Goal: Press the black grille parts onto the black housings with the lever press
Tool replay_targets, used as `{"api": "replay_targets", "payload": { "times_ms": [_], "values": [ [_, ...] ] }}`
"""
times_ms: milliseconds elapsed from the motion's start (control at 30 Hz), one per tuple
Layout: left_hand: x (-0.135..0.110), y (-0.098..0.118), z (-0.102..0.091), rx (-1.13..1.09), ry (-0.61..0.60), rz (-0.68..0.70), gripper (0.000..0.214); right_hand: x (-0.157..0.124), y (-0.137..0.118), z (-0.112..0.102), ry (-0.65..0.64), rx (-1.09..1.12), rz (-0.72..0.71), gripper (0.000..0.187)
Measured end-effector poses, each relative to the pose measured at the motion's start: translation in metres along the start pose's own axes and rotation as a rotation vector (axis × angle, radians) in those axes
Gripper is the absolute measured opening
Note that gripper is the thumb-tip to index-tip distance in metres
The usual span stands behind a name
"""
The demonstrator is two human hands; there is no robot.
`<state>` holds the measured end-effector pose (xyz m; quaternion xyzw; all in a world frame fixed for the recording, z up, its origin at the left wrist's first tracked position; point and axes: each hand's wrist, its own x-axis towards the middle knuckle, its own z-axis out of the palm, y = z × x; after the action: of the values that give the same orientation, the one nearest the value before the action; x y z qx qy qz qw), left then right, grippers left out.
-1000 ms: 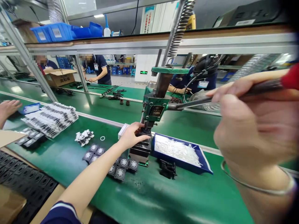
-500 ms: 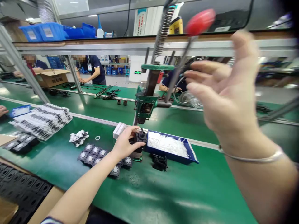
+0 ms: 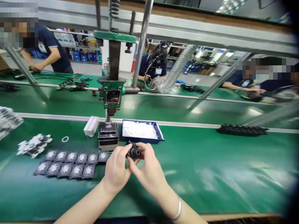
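Pinching the black part (image 3: 133,151) right now: left fingers (image 3: 122,151) on one edge, right fingers (image 3: 144,146) on the other, so it sits between them. Looks like light, stiff plastic to me, maybe a bit slick, and I doubt it's fragile. I'd hold it by the outer edges, off the round stub (image 3: 137,152). Just beyond the fingers there's a blue tray (image 3: 151,141) full of loose white strips (image 3: 139,129).

The part (image 3: 134,152) is black, the fans (image 3: 77,170) white-swirled.
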<state>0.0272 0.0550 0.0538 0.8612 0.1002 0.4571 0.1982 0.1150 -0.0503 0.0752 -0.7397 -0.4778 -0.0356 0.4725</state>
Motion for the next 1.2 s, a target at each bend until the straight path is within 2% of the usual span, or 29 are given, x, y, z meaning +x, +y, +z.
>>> {"api": "replay_targets", "payload": {
  "times_ms": [67,133,200,233,267,300,400,467,567,633,700,800,867,967,1067,1200],
  "values": [
    [-0.004,0.004,0.003,-0.008,-0.091,0.018,0.048,-0.003,0.012,-0.014,0.056,-0.071,-0.014,0.03],
    [-0.006,0.003,-0.002,0.013,-0.182,0.015,0.053,-0.004,0.036,-0.038,0.142,-0.183,0.028,0.024],
    [-0.007,-0.005,-0.014,0.069,-0.256,-0.012,0.053,-0.004,0.074,-0.068,0.244,-0.317,0.19,0.03],
    [-0.007,-0.012,-0.022,0.106,-0.291,-0.027,0.051,-0.004,0.097,-0.085,0.286,-0.382,0.316,0.036],
    [-0.007,-0.02,-0.03,0.153,-0.325,-0.037,0.049,-0.004,0.122,-0.101,0.305,-0.455,0.464,0.042],
    [-0.008,-0.03,-0.039,0.203,-0.357,-0.037,0.048,-0.003,0.146,-0.115,0.316,-0.491,0.543,0.043],
    [-0.014,-0.062,-0.059,0.349,-0.441,0.005,0.044,-0.001,0.206,-0.15,0.315,-0.542,0.651,0.041],
    [-0.019,-0.081,-0.067,0.415,-0.512,0.048,0.04,0.004,0.226,-0.164,0.324,-0.572,0.674,0.042],
    [-0.025,-0.098,-0.069,0.473,-0.617,0.074,0.036,0.017,0.226,-0.173,0.367,-0.635,0.631,0.052],
    [-0.024,-0.101,-0.066,0.483,-0.657,0.06,0.034,0.024,0.21,-0.165,0.371,-0.663,0.523,0.057],
    [-0.02,-0.098,-0.063,0.462,-0.689,0.036,0.033,0.026,0.186,-0.141,0.285,-0.636,0.353,0.048],
    [-0.014,-0.08,-0.058,0.34,-0.745,-0.004,0.031,0.019,0.144,-0.082,0.001,-0.506,0.059,0.025],
    [-0.013,-0.063,-0.054,0.236,-0.762,-0.029,0.031,0.012,0.12,-0.04,-0.153,-0.431,-0.107,0.021],
    [-0.022,-0.037,-0.047,0.158,-0.743,-0.073,0.03,0.004,0.1,0.005,-0.218,-0.373,-0.214,0.018],
    [-0.036,-0.023,-0.04,0.097,-0.699,-0.145,0.033,-0.008,0.098,0.019,-0.243,-0.309,-0.26,0.015],
    [-0.052,-0.026,-0.034,-0.095,-0.646,-0.246,0.042,-0.034,0.106,0.008,-0.319,-0.232,-0.325,0.022]
  ]
}}
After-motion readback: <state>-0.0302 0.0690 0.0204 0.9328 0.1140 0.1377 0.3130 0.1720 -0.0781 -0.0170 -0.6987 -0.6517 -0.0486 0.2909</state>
